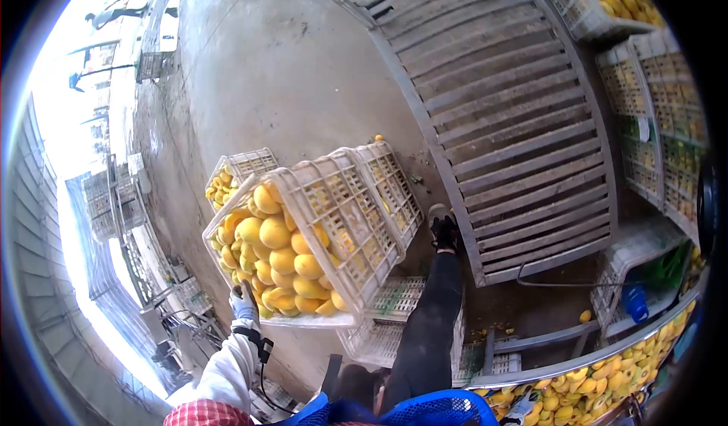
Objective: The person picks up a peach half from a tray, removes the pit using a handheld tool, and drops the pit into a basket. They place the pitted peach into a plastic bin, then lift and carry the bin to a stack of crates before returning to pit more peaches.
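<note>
My left hand (pixel 244 304), in a grey glove, is at the near left corner of a white plastic crate (pixel 341 221), with its fingers at the rim. Yellow mangoes (pixel 277 259) fill this crate, which rests on other crates. On the lower right, my right hand (pixel 522 405), also gloved, reaches over a long bin of loose yellow mangoes (pixel 588 388), its fingers stretched out among the fruit. Against my body is a blue plastic basket (pixel 462 403), partly cut off by the frame's bottom edge.
A slatted metal platform (pixel 523 130) lies beyond my foot (pixel 445 229). Stacked crates of mangoes (pixel 656 115) line the right side. A smaller crate (pixel 254 162) stands behind the full one. One crate (pixel 629 267) holds something green and blue. A person (pixel 117 15) is far off, top left.
</note>
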### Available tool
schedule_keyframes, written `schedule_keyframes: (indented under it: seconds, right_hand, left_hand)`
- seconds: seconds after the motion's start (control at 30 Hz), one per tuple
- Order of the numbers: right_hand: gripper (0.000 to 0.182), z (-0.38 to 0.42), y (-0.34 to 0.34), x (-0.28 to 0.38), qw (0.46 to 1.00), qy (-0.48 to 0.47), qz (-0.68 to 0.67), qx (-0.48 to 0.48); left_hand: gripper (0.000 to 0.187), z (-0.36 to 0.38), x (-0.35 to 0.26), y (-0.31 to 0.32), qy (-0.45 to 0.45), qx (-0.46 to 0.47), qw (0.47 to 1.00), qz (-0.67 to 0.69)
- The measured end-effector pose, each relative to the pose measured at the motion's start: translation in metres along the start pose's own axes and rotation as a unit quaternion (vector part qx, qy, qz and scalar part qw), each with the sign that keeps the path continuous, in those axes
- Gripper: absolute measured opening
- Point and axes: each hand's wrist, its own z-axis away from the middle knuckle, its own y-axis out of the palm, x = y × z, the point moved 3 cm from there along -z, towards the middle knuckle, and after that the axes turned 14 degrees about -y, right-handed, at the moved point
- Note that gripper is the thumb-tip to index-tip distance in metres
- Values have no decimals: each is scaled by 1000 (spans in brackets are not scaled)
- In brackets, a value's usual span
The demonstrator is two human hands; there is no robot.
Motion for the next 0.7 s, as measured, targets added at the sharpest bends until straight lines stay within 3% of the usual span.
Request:
schedule_keyframes:
  seconds: [0.07,0.1,0.13,0.17,0.2,0.23,0.27,0.3,0.37,0.4,0.43,0.47,0.57,0.6,0.63,0.7]
  right_hand:
    - [36,-2,-12,-20,975,-168,141,-25]
    - [40,21,13,40,989,-94,112,-20]
    - [45,65,56,143,996,-18,86,-17]
    - [45,48,67,133,984,-117,133,28]
    - [41,23,90,116,996,-78,12,36]
    - [39,104,151,249,990,-79,11,119]
    - [38,129,194,293,978,-114,-28,174]
    - [37,150,236,331,934,-177,-37,308]
    - [39,226,311,407,868,-192,-89,449]
    - [45,253,344,427,795,-419,47,437]
    - [49,288,378,433,793,-343,-21,503]
    - [51,326,405,440,737,-461,16,494]
    - [56,424,457,448,760,-405,81,502]
    - [58,436,473,440,692,-581,90,419]
    - [59,449,474,448,736,-505,112,437]
    - [54,458,474,439,741,-550,140,360]
  left_hand:
    - [56,-4,12,-6,-17,-36,999,25]
    - [56,-1,16,-10,-32,-71,997,25]
    - [55,-1,17,-14,-46,-108,993,28]
    - [62,-7,20,-18,-94,-87,991,33]
    - [76,-13,22,-23,-102,-78,991,45]
    - [79,-21,20,-26,-120,-93,988,6]
    - [82,-30,20,-28,-136,-105,985,-34]
    - [89,-52,36,-16,-181,-77,980,-33]
    - [82,-96,74,31,-242,9,970,23]
    - [77,-113,84,55,-261,57,962,60]
    - [72,-124,97,72,-224,45,974,-11]
    - [68,-123,102,84,-185,34,978,-85]
    - [68,-55,14,22,-211,15,977,-34]
    - [69,-48,2,11,-219,22,975,-36]
    - [70,-50,4,14,-205,14,978,-27]
    - [72,-51,10,20,-211,14,976,-54]
